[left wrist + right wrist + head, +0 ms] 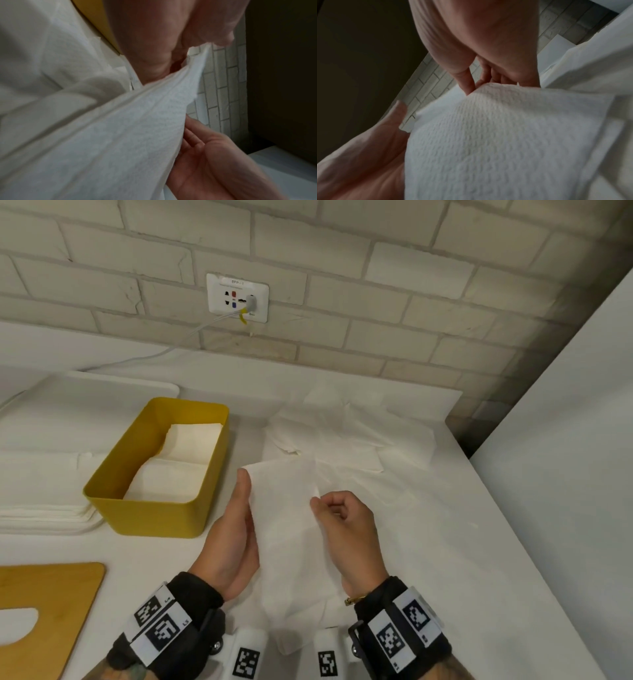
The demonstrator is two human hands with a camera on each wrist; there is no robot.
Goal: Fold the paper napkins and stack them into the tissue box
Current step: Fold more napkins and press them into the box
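A white paper napkin [287, 529] hangs between my two hands over the white table [445, 559]. My left hand [236, 532] holds its left edge, fingers long, with the thumb on top. My right hand [342, 518] pinches the upper right corner with curled fingers. The left wrist view shows the napkin [120, 135] running up into my left hand [154, 33], with my right hand [214, 162] below it. The right wrist view shows my right hand [479, 33] nipping the embossed napkin [496, 142] and my left hand [368, 155] under its edge. The yellow tissue box [113, 501] stands open to the left, with folded napkins [178, 470] inside.
Loose unfolded napkins [346, 433] lie at the back right of the table. A flat stack of napkins [44, 498] sits left of the box. A wooden lid with a slot [51, 604] lies front left. A brick wall with a socket [236, 297] stands behind, and a white panel [565, 457] at the right.
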